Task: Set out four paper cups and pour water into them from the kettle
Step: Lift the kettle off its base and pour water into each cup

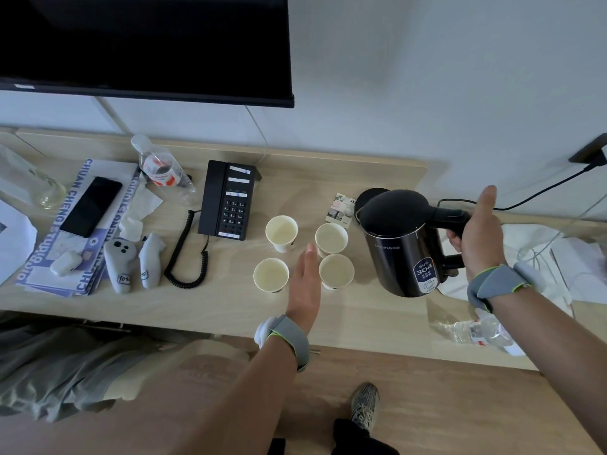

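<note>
Several white paper cups stand upright in a square on the wooden desk: far left cup, far right cup, near left cup, near right cup. My left hand lies flat between the two near cups, fingers straight. A black kettle with a blue 304 label is lifted just right of the cups, tilted a little. My right hand grips its handle, thumb stretched out.
A black desk phone with a coiled cord sits left of the cups. Further left lie controllers, a water bottle, a smartphone on brochures. The kettle base and power cord are behind; plastic bags and a bottle at right.
</note>
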The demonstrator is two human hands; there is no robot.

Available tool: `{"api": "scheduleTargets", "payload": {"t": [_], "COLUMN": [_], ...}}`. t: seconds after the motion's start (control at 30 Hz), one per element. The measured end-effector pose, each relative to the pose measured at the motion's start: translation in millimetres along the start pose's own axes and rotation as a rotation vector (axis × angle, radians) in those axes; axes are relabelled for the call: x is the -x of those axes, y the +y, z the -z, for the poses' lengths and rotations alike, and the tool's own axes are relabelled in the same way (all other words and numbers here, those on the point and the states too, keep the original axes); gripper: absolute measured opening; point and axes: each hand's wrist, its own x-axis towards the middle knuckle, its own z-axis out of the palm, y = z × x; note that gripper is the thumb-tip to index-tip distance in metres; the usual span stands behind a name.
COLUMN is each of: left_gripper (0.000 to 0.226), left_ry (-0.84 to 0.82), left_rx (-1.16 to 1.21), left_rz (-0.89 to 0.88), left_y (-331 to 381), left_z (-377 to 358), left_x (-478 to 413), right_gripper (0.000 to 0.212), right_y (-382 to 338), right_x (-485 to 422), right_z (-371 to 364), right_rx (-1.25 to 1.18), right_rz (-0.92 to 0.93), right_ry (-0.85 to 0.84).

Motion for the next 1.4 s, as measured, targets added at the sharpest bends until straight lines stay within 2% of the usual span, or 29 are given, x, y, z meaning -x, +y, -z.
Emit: {"api": "scheduleTargets", "payload": {"t": [0.03, 0.13, 0.17, 0.23, 0.27, 0.3, 0.43, 0.73, 0.87, 1.0, 1.23, 1.4], "left_gripper": [0.028, 0.03, 0.038, 0.074, 0.085, 0.086, 0.079, 0.088, 0.084, 0.074, 0.059, 0.067], "left_ry": [0.023, 0.063, 0.06, 0.062, 0.077, 0.091, 0.028, -0.058, -0.051, 0.017, 0.086, 0.053], "left_rx": [0.0, -0.001, 0.009, 0.015, 0.022, 0.04, 0.118, 0.126, 0.066, 0.134, 0.141, 0.122], "left_rz": [-0.028, -0.043, -0.043, -0.057, -0.061, -0.053, 0.006, 0.026, 0.0, -0.065, -0.082, -0.018], "left_y": [0, 13, 16, 22, 27, 30, 37, 42, 44, 40, 24, 11], "left_z": [0, 8, 13, 29, 38, 47, 75, 115, 130, 141, 147, 145], "left_x": [5, 29, 35, 46, 50, 51, 50, 49, 47, 47, 48, 56], "right_gripper": [0.082, 0.079, 0.079, 0.083, 0.085, 0.087, 0.09, 0.092, 0.088, 0.085, 0.085, 0.091], "right_y": [0, 0, 0, 1, 2, 2, 8, 14, 17, 25, 47, 51], "right_x": [1, 9, 12, 19, 22, 25, 39, 87, 113, 133, 153, 160], "right_z": [3, 11, 12, 17, 19, 20, 27, 34, 36, 39, 46, 46], "right_rx": [-0.004, -0.062, -0.089, -0.135, -0.143, -0.141, -0.141, -0.127, -0.157, -0.188, -0.06, 0.069], "right_rz": [0.003, -0.02, -0.027, -0.047, -0.055, -0.06, -0.07, -0.099, -0.111, -0.096, -0.065, 0.015], "right_ry": [0.013, 0.046, 0.061, 0.069, 0.068, 0.066, 0.084, 0.184, 0.24, 0.267, 0.242, 0.145]}}
